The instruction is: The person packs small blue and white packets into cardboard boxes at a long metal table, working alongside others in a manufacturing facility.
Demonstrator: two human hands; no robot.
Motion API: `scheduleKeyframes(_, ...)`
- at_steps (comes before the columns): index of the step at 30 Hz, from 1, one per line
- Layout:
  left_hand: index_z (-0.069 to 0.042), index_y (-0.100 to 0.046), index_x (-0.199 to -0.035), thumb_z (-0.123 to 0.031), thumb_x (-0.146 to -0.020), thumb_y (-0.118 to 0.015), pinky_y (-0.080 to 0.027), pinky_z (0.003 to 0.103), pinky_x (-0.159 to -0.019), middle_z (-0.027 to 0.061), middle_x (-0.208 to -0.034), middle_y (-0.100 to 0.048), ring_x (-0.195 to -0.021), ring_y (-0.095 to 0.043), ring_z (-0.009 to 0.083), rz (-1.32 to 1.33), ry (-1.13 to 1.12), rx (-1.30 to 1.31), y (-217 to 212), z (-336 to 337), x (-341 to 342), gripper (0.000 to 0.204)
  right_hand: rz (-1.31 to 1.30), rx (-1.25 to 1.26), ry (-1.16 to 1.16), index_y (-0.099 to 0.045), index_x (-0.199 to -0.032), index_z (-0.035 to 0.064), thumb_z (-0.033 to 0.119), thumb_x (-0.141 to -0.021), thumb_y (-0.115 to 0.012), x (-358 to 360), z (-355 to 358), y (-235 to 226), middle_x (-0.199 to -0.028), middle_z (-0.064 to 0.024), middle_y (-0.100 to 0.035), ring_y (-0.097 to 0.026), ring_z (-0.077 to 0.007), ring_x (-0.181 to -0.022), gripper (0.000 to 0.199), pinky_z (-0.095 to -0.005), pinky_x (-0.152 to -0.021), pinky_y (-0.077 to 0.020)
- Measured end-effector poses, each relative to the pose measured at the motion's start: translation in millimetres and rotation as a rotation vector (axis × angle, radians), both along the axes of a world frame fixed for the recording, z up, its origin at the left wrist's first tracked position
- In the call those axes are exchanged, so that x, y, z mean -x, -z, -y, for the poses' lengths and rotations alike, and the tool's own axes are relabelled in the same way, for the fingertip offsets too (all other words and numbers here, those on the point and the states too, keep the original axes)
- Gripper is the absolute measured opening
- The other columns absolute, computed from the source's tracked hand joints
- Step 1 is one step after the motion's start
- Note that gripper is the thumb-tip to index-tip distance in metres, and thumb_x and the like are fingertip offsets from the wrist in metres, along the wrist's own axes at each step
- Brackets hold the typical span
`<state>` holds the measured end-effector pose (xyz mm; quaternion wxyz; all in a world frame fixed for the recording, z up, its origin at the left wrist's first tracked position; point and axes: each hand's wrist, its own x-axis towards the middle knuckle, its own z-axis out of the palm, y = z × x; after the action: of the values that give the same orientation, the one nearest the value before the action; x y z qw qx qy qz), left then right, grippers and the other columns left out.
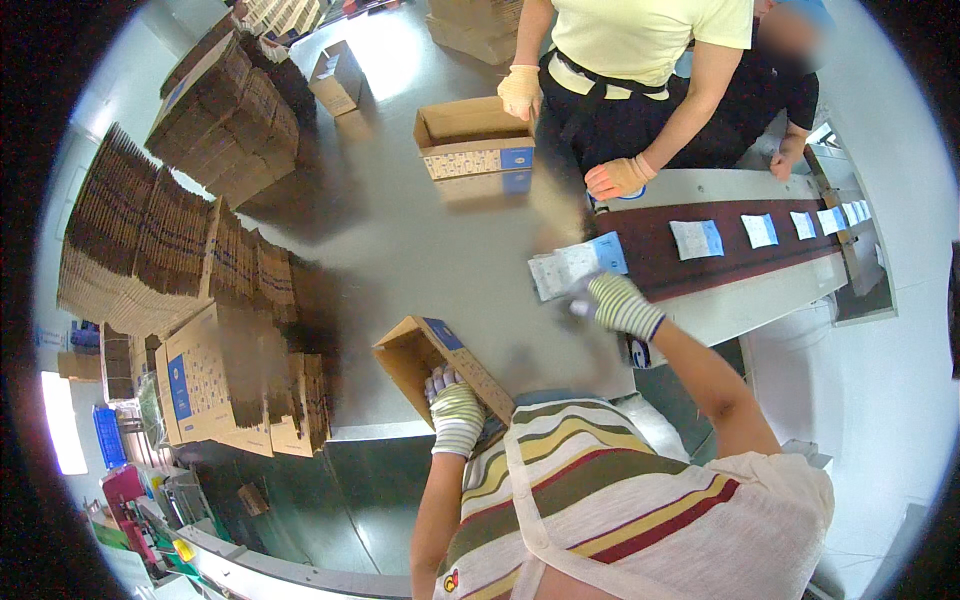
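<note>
My left hand, in a striped glove with grey fingertips, reaches over the near side of an open cardboard box and grips it, fingers inside. The box sits tilted at the table's near edge; its bottom is mostly hidden. My right hand, in a matching glove, is at the near end of the conveyor belt. Its blurred fingertips touch a few overlapping white-and-blue packets, which lie where the belt meets the table. Whether they close on a packet is unclear.
More packets lie in a row along the dark red belt. Across the table, a co-worker's gloved hand touches another open box; their other hand rests near the belt. Flattened cartons are stacked at left.
</note>
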<state>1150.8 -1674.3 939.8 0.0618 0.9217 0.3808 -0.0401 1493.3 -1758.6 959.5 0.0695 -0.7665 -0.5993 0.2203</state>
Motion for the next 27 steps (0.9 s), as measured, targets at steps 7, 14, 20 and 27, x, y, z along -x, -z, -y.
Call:
scheduleKeyframes(7,0.001,-0.047,-0.116,-0.024,-0.076,-0.055,-0.026,0.051,-0.102,0.0178,-0.119,-0.046,-0.117,-0.039,0.0364,0.041,0.014,-0.011,1,-3,1,0.048,0.269,0.023,0.151,-0.061,-0.099,0.0079,0.027,-0.078,-0.062,-107,-18,-20,-0.100,-0.0142,-0.062,-0.056,-0.0325,-0.097,0.029,-0.0445,-0.086,-0.0434)
scheduleKeyframes(14,0.002,-0.048,-0.113,-0.021,-0.078,-0.051,-0.027,0.052,-0.101,0.0189,-0.121,-0.045,-0.118,-0.038,0.0367,0.052,0.003,-0.014,-1,-2,2,0.042,0.262,0.054,-0.084,-0.058,-0.106,0.0067,0.017,-0.069,-0.069,-112,-64,-8,-0.097,-0.0190,-0.062,-0.059,-0.0346,-0.092,0.039,-0.0427,-0.082,-0.0460)
scheduleKeyframes(20,0.003,-0.047,-0.114,-0.018,-0.080,-0.048,-0.027,0.051,-0.101,0.0185,-0.122,-0.045,-0.118,-0.039,0.0360,0.074,-0.055,-0.023,-1,-1,-3,0.040,0.086,0.289,-0.280,-0.056,-0.113,0.0064,0.011,-0.068,-0.069,-83,-124,11,-0.106,-0.0167,-0.061,-0.057,-0.0330,-0.100,0.048,-0.0389,-0.086,-0.0454)
scheduleKeyframes(27,0.001,-0.045,-0.119,-0.020,-0.080,-0.048,-0.027,0.049,-0.102,0.0178,-0.125,-0.044,-0.121,-0.037,0.0349,0.040,-0.073,0.002,6,-4,3,0.044,0.225,0.636,-0.309,-0.059,-0.112,0.0046,0.037,-0.071,-0.061,-15,-128,34,-0.116,-0.0162,-0.059,-0.058,-0.0292,-0.103,0.052,-0.0387,-0.089,-0.0445)
